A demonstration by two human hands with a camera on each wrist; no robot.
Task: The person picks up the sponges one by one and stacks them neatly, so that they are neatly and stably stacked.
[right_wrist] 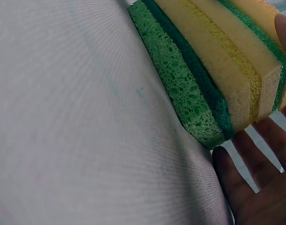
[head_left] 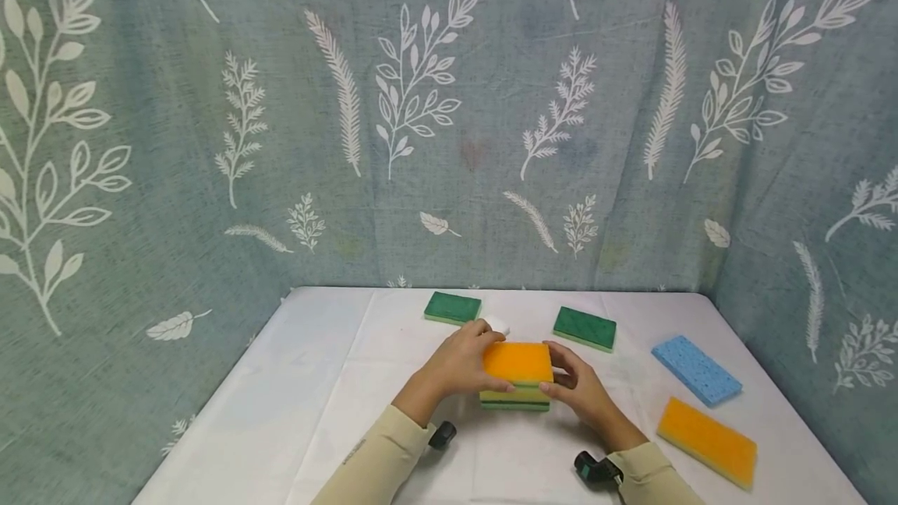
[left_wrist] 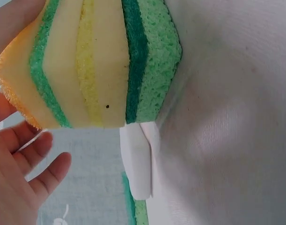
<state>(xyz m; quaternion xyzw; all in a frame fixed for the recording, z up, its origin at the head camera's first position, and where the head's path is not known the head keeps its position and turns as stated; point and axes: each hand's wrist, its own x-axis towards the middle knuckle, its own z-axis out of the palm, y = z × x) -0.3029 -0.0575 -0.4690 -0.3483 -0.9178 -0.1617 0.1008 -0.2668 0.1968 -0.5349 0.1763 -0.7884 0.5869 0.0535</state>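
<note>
A stack of several sponges [head_left: 515, 396] stands on the white-covered table, with a light green one with a dark green top at the bottom. On top lies an orange-faced sponge [head_left: 519, 362]. My left hand [head_left: 459, 361] holds its left end, thumb at the front edge and a finger at the back; the other fingers are spread in the left wrist view. My right hand [head_left: 582, 384] grips the right end between thumb and finger. Its lower fingers extend beside the stack [right_wrist: 245, 93] in the right wrist view. Layers of cream, yellow and green show at the sides.
Two green sponges [head_left: 452, 307] [head_left: 585, 329] lie toward the back. A white object [left_wrist: 136, 161] sits behind the stack. On the right are a blue sponge [head_left: 697, 370] and another orange sponge [head_left: 707, 441]. A leaf-patterned curtain [head_left: 491, 115] surrounds the table.
</note>
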